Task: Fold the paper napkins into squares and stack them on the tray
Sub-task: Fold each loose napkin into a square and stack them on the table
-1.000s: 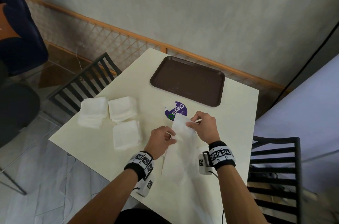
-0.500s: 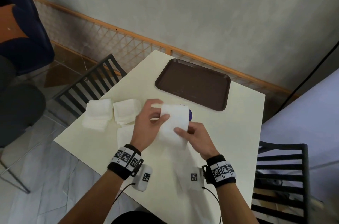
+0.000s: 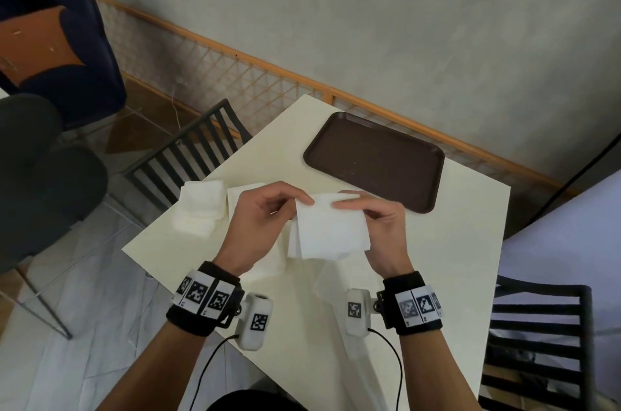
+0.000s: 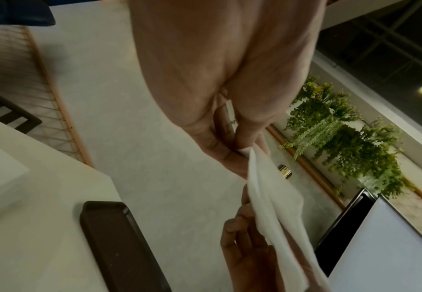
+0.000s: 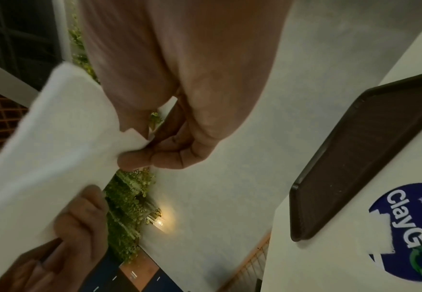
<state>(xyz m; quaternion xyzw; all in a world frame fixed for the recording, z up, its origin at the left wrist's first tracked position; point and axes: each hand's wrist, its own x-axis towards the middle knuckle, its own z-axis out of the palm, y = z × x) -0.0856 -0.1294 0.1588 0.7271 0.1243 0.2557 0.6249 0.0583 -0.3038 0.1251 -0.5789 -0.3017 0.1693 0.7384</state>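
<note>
A white paper napkin (image 3: 331, 229), folded to a rough square, hangs above the table between both hands. My left hand (image 3: 268, 215) pinches its upper left corner, and my right hand (image 3: 373, 219) pinches its upper right edge. The left wrist view shows the napkin (image 4: 275, 207) edge-on, pinched at my left fingertips (image 4: 242, 146). In the right wrist view the napkin (image 5: 55, 150) is held by my right fingers (image 5: 155, 156). The brown tray (image 3: 373, 158) lies bare beyond the hands. Folded white napkin piles (image 3: 201, 209) sit to the left, partly hidden by my left hand.
The cream table (image 3: 453, 242) is small, with black slatted chairs at the left (image 3: 188, 155) and right (image 3: 537, 326). A blue round sticker (image 5: 404, 227) on the table sits near the tray (image 5: 369, 154). A wood-framed mesh rail (image 3: 268, 74) and wall run behind.
The long strip of napkin was folded up from the table into a rough square. Both hands lifted it and now pinch its top edge side by side.
</note>
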